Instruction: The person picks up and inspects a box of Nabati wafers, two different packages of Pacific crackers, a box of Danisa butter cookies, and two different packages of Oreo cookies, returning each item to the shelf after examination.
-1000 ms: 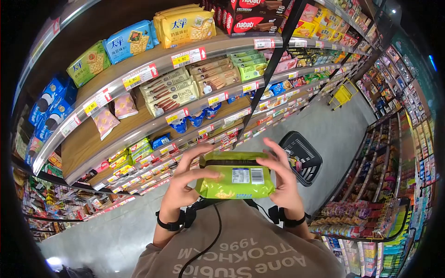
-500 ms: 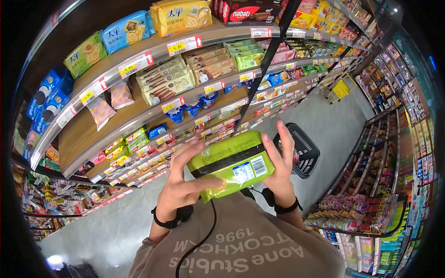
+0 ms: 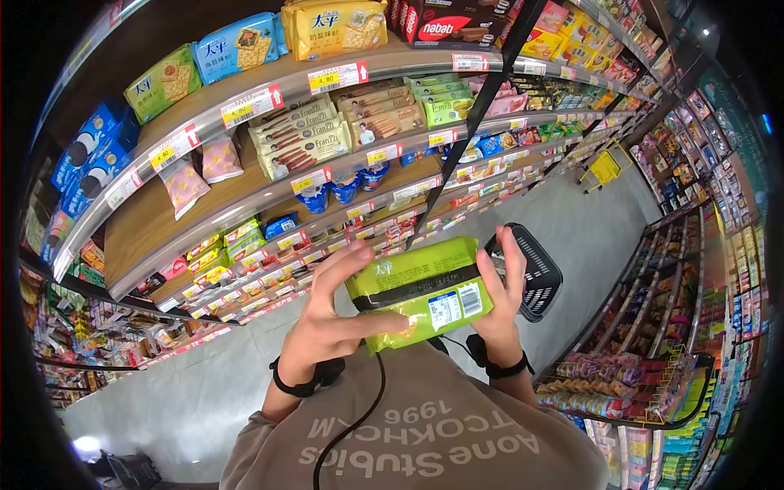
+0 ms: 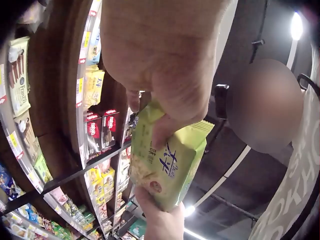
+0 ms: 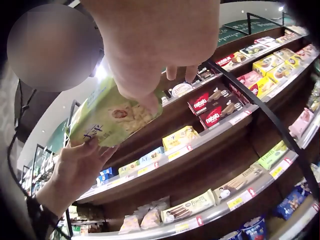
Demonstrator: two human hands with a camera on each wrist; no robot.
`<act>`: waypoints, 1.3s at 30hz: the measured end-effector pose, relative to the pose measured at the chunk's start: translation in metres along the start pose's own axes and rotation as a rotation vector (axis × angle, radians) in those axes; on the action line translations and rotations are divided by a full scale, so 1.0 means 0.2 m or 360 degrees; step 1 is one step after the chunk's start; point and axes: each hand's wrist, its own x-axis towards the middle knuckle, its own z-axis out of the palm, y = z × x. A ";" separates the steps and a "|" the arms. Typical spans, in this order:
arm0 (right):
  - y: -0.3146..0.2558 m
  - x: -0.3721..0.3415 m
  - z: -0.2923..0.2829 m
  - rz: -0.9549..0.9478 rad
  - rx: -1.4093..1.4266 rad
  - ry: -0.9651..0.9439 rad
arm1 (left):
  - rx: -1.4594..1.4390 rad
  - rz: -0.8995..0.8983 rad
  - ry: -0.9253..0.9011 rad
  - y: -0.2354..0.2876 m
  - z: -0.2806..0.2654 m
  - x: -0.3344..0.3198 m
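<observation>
Green packet [image 3: 425, 292] is held between left hand [image 3: 328, 314] and right hand [image 3: 501, 300].

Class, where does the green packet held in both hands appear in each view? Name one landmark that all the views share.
Head: the green packet is just below centre, between the left hand and right hand.
Left wrist: the green packet is near the middle, slightly low.
Right wrist: the green packet is left of centre, about mid-height.
Shared landmark: the dark nabati boxes.
</observation>
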 end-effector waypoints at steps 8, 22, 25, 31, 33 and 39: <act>-0.03 0.00 -0.04 -0.0067 0.0039 0.0009 | -0.0103 -0.0062 0.0021 0.02 -0.01 -0.02; -0.05 0.06 -0.10 0.0807 0.1242 -0.0597 | -0.0766 -0.0764 0.0038 -0.04 -0.03 -0.06; -0.09 0.02 -0.05 0.1234 0.1644 -0.0462 | -0.0918 -0.0953 0.0143 -0.06 -0.01 -0.10; -0.11 0.04 -0.02 0.1270 0.1688 -0.0466 | -0.0934 -0.1061 0.0141 -0.07 -0.03 -0.08; -0.09 0.03 -0.02 0.1240 0.1616 -0.0516 | -0.0867 -0.1054 0.0111 -0.08 -0.02 -0.10; -0.07 0.02 0.05 0.1221 0.1533 -0.0619 | -0.0182 -0.0809 -0.0178 -0.10 -0.17 -0.01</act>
